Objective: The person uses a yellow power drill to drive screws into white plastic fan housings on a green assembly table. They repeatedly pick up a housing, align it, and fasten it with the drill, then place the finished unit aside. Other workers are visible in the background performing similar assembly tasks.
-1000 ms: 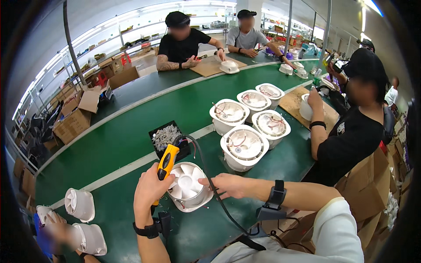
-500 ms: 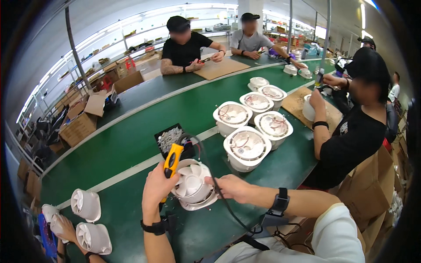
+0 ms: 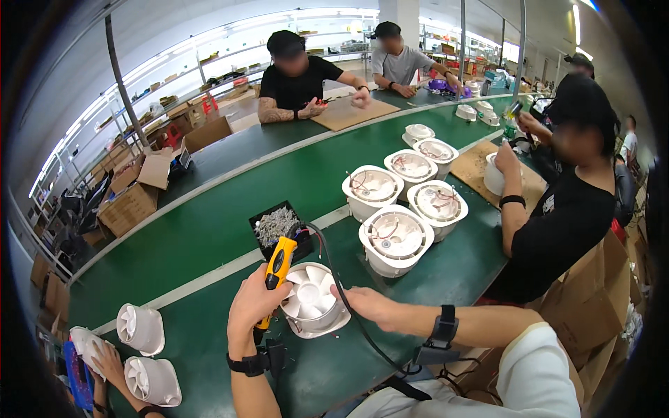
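Note:
A round white fan housing (image 3: 317, 319) with white blades facing up sits in front of me on the green table. My left hand (image 3: 252, 301) is closed round a yellow-and-black handled tool (image 3: 280, 263), held upright at the housing's left side; its exact kind is unclear. My right hand (image 3: 371, 304) pinches the right rim of the housing, its fingertips partly hidden. A black cable (image 3: 339, 282) arches across the housing's right side. Just behind stands a black tray (image 3: 304, 249) heaped with small pale parts (image 3: 276, 226).
Several white housings with red wires (image 3: 396, 240) stand at the right of the green table (image 3: 216, 219). More fan housings (image 3: 141, 329) are at lower left, beside another person's hand (image 3: 111, 364). A person in black (image 3: 571, 202) works at right; others sit across.
The fan housing now sits more level between my hands, its blades turned further upward. At lower left, another person's white housing has tilted. Across the table, a person's hand has moved right.

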Motion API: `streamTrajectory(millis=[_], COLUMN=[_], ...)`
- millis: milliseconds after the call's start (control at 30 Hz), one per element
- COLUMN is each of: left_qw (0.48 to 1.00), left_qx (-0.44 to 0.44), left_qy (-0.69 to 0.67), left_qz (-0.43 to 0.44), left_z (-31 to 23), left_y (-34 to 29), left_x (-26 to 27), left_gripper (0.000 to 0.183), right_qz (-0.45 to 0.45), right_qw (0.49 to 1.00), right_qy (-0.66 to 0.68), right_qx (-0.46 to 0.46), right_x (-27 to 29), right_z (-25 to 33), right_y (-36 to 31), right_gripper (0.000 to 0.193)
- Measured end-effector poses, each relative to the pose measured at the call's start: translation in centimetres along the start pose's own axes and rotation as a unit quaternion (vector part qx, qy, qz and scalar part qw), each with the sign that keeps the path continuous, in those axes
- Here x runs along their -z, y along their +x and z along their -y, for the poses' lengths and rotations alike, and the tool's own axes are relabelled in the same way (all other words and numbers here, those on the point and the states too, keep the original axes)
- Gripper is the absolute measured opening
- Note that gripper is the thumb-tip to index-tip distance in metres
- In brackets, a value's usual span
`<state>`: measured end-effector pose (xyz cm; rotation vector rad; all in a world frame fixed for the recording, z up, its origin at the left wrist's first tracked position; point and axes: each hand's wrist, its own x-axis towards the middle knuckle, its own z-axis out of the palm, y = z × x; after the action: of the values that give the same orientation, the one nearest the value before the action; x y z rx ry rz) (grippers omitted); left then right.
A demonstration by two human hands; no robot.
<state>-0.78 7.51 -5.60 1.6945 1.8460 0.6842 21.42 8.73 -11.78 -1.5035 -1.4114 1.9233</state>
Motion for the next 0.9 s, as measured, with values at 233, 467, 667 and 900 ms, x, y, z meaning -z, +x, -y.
streamTrajectory(millis=[233, 467, 667, 900], left_qw=[0.999, 0.998, 0.999, 0.975], left_qx=[-0.017, -0.021, 0.015, -0.054], left_qy=[-0.027, -0.055, -0.047, -0.181], left_qz=[0.011, 0.028, -0.002, -0.116], left_z=[0.5, 1.0, -1.5, -4.5], left_y=[0.4, 0.6, -1.2, -7.7], left_x=[-0.3, -0.6, 1.0, 5.3], left_gripper=[0.040, 0.045, 0.042, 0.041], right_qz=[-0.026, 0.067, -0.027, -0.206], right_qw=[0.994, 0.992, 0.991, 0.869], right_qy=[0.101, 0.109, 0.059, -0.302], right_qx=[0.040, 0.022, 0.113, 0.334], right_x=[0.4, 1.6, 1.7, 0.7], right_z=[-0.1, -0.3, 0.7, 4.5], right_y=[0.5, 2.3, 3.3, -1.1], right_gripper=[0.071, 0.073, 0.088, 0.113])
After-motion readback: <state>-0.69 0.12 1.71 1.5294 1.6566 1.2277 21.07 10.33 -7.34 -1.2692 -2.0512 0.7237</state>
